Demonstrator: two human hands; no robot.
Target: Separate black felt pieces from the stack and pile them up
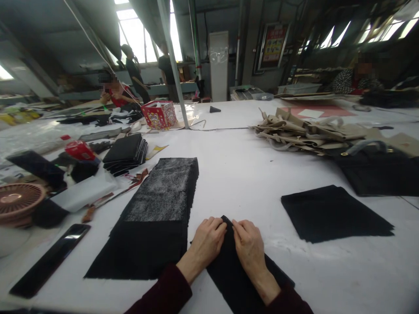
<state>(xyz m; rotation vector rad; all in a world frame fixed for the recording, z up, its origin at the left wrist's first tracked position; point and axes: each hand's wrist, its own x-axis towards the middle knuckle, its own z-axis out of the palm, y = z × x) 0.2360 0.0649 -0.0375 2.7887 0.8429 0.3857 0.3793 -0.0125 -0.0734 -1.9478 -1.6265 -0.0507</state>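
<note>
A black piece of fabric [229,266] lies on the white table in front of me, partly covered by my forearms. My left hand [211,235] pinches its far end from the left, fingers curled. From the right, my right hand [247,237] grips the same end, close beside the left. The fabric looks folded there; the fingertips hide the exact fold. To the left is a stack of black fabric pieces [147,248], with a speckled grey patch on its upper part. Another pile of black fabric [334,213] lies to the right, apart from my hands.
At left are a phone [49,259], a copper-coloured fan [19,200] and folded black pieces [126,150]. A red patterned box [159,115] stands by a metal pole [175,65]. Beige bag parts [301,131] and a black bag [379,168] lie right. Several people are farther back.
</note>
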